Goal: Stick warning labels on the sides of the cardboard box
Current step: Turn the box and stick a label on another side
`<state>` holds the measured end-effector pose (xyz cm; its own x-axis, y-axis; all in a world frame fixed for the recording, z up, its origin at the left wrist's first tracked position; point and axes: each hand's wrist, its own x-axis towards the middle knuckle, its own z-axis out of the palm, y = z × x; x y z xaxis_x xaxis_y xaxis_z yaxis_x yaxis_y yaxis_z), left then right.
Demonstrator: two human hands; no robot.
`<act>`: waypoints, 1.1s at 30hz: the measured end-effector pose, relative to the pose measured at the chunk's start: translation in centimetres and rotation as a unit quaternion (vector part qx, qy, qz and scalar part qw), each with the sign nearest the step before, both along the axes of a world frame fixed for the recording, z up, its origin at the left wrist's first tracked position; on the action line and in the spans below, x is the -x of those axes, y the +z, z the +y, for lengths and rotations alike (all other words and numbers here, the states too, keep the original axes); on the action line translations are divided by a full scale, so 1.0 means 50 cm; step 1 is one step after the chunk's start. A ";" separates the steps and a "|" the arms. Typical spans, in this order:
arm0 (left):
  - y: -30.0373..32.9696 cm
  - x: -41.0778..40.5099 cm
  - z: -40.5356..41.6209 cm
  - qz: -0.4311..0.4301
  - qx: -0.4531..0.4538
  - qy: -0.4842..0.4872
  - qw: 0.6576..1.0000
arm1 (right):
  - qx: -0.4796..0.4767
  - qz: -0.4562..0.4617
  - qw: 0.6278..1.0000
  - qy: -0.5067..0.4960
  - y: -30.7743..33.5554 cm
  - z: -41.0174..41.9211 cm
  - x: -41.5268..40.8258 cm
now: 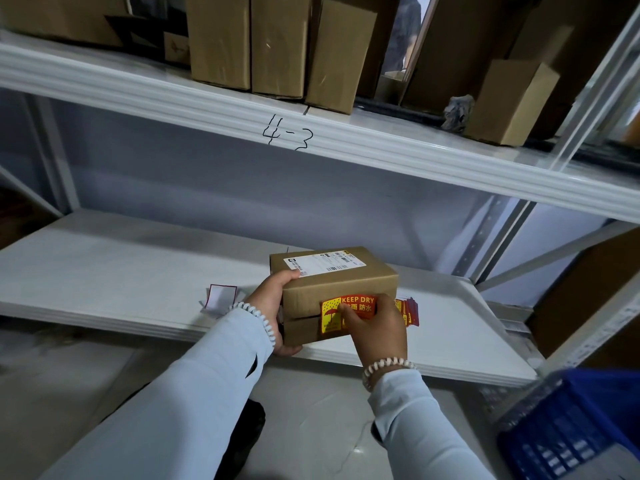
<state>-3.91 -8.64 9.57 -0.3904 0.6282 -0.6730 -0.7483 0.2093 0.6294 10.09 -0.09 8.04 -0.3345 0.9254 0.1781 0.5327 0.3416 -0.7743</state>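
A small cardboard box [346, 278] with a white shipping label on top rests at the front edge of the white shelf [121, 271]. My left hand [273, 299] grips the box's left end, thumb on top. A red and yellow "KEEP DRY" warning label [349, 308] lies on the box's near side. My right hand [377, 327] presses on this label, fingers spread over its right part. A stack of more red warning labels [410, 311] lies on the shelf just right of the box, partly hidden by my right hand.
A peeled white backing paper [220, 297] lies on the shelf left of my left wrist. The upper shelf marked "4-3" [287, 133] carries several upright cardboard boxes. A blue plastic crate [571, 431] stands at the lower right beside the shelf post.
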 end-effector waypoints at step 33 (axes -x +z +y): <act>0.001 -0.030 0.024 -0.004 -0.088 0.111 0.990 | 0.050 0.052 0.984 0.166 -0.070 -0.130 0.074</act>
